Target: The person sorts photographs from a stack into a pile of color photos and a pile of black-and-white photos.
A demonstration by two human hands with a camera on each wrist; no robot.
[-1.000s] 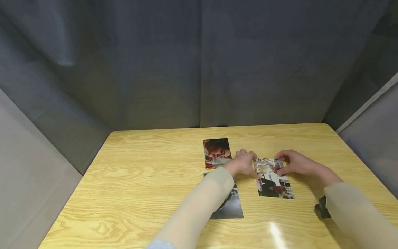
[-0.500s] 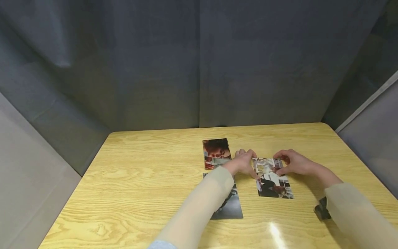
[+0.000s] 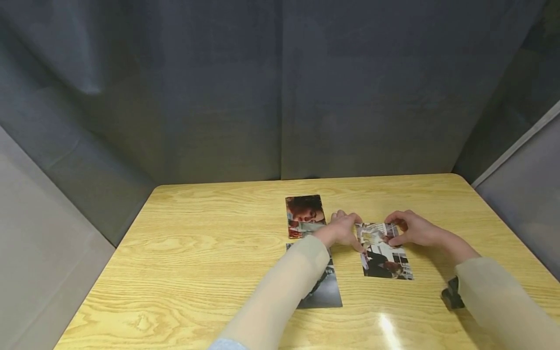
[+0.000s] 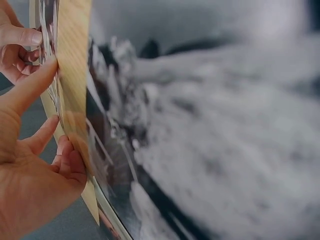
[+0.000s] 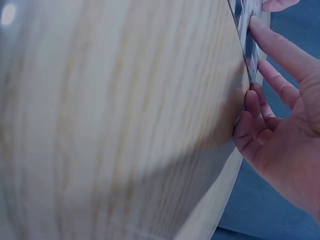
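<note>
On the light yellow wood-grain counter (image 3: 210, 253), furthest left of the things, lies a glossy rectangular photo print with a reddish-haired portrait (image 3: 305, 215), flat and upright toward the far edge. Just below it, nearer the person, lies a dark grey-and-white glossy photo print (image 3: 325, 291), partly covered by the beige left sleeve (image 3: 280, 291); the left wrist view shows it close up as blurred grey-white shapes (image 4: 210, 150).

The left hand (image 3: 343, 228) rests between the portrait print and the next one to the right, its fingers curled down and its fingertips (image 4: 47, 67) touching the upper left edge of a glossy rectangular photo print with dark figures and white and yellow patches (image 3: 384, 250). That print lies flat near the middle right of the counter. The right hand (image 3: 413, 228) meets it from the other side, thumb and curled fingers (image 5: 265, 37) pinching its upper right corner. The two hands are thus apart, one at each upper corner of the same print.

At the right, a small black object (image 3: 449, 294) sits beside the right sleeve; what it is cannot be told. No writing or brand can be read on any print.
</note>
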